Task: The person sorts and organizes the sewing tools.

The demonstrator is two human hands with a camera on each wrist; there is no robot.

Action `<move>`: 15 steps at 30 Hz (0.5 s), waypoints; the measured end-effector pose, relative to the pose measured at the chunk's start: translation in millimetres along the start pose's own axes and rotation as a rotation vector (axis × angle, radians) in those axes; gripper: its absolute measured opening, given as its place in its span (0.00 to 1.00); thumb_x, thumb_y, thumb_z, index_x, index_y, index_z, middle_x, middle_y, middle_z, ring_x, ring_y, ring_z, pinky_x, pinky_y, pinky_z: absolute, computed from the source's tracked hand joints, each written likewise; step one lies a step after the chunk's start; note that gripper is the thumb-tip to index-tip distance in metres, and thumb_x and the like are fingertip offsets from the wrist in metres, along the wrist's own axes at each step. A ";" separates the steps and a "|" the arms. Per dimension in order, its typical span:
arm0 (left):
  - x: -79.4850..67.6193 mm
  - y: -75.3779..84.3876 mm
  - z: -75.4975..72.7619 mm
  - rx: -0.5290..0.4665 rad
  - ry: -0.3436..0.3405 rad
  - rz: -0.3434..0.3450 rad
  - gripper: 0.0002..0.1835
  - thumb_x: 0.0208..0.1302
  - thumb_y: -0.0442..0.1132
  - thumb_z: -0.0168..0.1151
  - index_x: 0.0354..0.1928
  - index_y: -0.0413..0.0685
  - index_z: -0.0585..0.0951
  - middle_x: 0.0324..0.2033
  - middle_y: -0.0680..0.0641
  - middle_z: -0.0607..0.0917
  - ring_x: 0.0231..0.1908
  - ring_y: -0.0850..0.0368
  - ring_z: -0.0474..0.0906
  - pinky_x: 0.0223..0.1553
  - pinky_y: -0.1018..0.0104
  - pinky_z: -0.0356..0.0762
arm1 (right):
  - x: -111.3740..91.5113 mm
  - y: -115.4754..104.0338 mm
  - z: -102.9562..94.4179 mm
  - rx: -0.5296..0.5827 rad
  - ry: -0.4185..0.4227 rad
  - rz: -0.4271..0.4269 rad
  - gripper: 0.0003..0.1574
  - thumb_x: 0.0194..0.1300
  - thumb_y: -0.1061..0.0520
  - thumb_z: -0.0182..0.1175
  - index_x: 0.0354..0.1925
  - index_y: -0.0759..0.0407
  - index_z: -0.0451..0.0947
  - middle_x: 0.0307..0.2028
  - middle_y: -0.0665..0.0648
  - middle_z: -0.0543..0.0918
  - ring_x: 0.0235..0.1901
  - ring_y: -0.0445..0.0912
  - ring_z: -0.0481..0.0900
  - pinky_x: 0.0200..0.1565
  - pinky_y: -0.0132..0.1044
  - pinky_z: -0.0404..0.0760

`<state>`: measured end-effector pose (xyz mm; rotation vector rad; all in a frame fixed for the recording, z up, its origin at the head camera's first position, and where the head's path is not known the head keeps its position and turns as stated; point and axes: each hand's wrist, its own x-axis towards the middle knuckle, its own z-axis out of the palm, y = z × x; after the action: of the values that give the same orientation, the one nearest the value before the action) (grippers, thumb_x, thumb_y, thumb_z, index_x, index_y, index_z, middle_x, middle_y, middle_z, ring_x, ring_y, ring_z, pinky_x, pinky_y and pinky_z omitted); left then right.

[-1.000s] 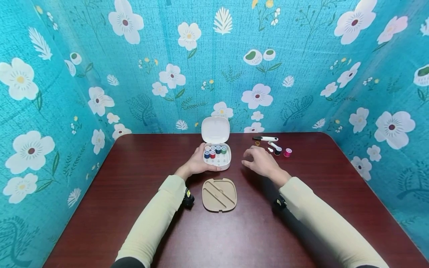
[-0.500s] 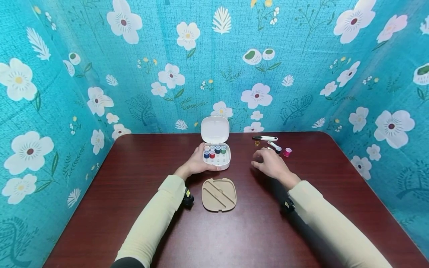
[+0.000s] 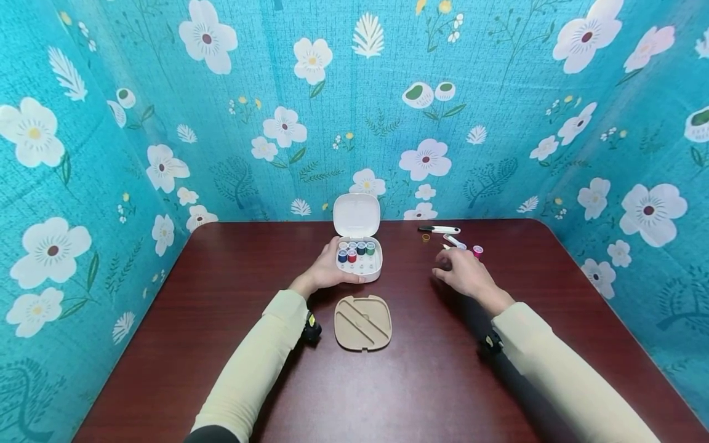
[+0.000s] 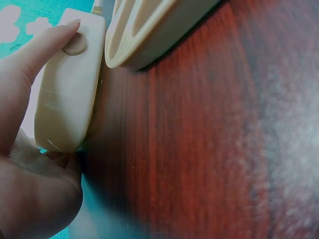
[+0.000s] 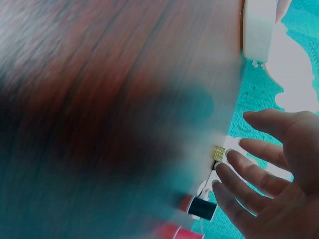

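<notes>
An opened white sewing box (image 3: 374, 274) stands at the table's back middle with its lid up. Inside sit several thread spools, among them a red spool (image 3: 351, 256) and a green spool (image 3: 370, 248). My left hand (image 3: 327, 271) grips the box from the left, thumb across its front wall by a round button (image 4: 75, 45). Empty and with loosely bent, spread fingers, my right hand (image 3: 464, 272) hovers over the table to the right. Near its fingertips in the right wrist view are a black thread spool (image 5: 202, 208) and a pink thread spool (image 5: 187, 233).
In front of the box lies a tan tray (image 3: 362, 338) with diagonal grooves. At the back right are a black-and-white slim tool (image 3: 443, 229), a gold thimble (image 3: 426, 237) and a small white item (image 3: 453, 240). Floral cloth walls (image 3: 310, 147) border the table.
My right hand has moved rightward, away from the box and toward the loose spools, and now hides the black one in the head view. My left hand still holds the box.
</notes>
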<state>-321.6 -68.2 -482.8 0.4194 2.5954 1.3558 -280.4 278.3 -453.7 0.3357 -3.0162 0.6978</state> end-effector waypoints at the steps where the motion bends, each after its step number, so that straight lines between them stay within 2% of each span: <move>1: -0.1 0.3 -0.3 -0.002 0.000 0.000 0.62 0.41 0.51 0.86 0.76 0.48 0.57 0.62 0.42 0.68 0.61 0.47 0.66 0.65 0.48 0.66 | -1.0 2.0 -1.4 -0.002 -0.002 0.004 0.23 0.64 0.53 0.72 0.53 0.64 0.83 0.45 0.64 0.87 0.44 0.57 0.83 0.47 0.60 0.82; 11: -0.4 -0.7 -0.2 -0.007 -0.008 0.006 0.63 0.41 0.50 0.86 0.76 0.48 0.57 0.63 0.43 0.68 0.62 0.47 0.65 0.66 0.49 0.65 | -9.6 26.0 -16.2 -0.016 -0.026 0.100 0.26 0.68 0.51 0.68 0.58 0.65 0.79 0.47 0.66 0.85 0.44 0.57 0.80 0.42 0.60 0.80; 15: -0.4 -0.5 0.1 -0.011 -0.005 0.005 0.62 0.41 0.50 0.86 0.76 0.48 0.57 0.63 0.43 0.68 0.62 0.47 0.65 0.65 0.49 0.66 | -12.7 31.8 -22.8 -0.021 -0.027 0.146 0.27 0.68 0.51 0.67 0.58 0.66 0.77 0.50 0.68 0.84 0.44 0.59 0.81 0.43 0.62 0.78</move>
<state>-321.3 -68.6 -483.2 0.4267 2.5830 1.3685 -275.4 318.7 -447.9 0.1266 -3.0957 0.6746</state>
